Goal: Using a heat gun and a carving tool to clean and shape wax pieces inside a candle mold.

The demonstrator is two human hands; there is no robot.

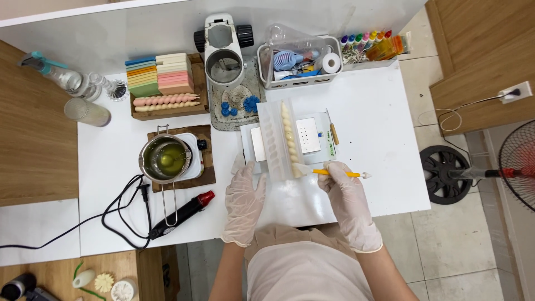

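Gloved hands over a white table (pixel 384 128), head view looking down. Left hand (pixel 243 199) in a white latex glove lies flat, fingers spread, fingertips touching the near left edge of the clear plastic twisted-candle mould (pixel 277 140); it grips nothing. Right hand (pixel 343 192), also gloved, is closed around a yellow-handled sculpting tool with a white tip (pixel 341 173), held level, its left end just beside the near end of the cream twisted candle (pixel 290 139) lying in the mould's right half. Mould sits mid-table, running near to far, on top of a flat white digital scale (pixel 309 135). Left of it: steel melting pot with yellowish liquid wax (pixel 166 158) on a small white hotplate, and nearer, a black heat gun with a red nozzle (pixel 183 214). Far side: stack of pastel wax sheets (pixel 160 74) in a wooden tray, a white microscope-like stand (pixel 224 50), a grey basket of tools (pixel 301 62). Standing fan (pixel 515 167) on the floor, far right.
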